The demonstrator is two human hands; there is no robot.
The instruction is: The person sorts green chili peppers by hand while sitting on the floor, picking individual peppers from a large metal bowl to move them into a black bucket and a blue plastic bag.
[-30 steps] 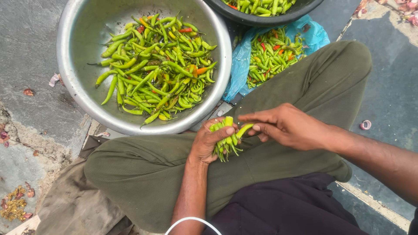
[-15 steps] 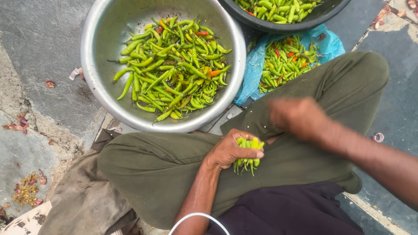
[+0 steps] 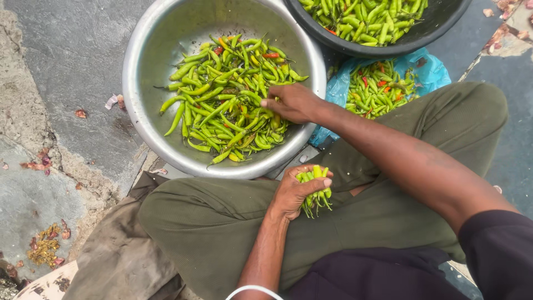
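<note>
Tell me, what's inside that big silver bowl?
The silver bowl holds green chillies, a few red or orange. The right hand covers some; the bowl's bottom beneath the pile is hidden.

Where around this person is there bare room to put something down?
Bare stone floor lies left of the steel bowl, with only scattered scraps. Inside that bowl, its left wall is bare. It is crowded on the right: the dark bowl, the blue bag and the chillies under the right hand.
</note>
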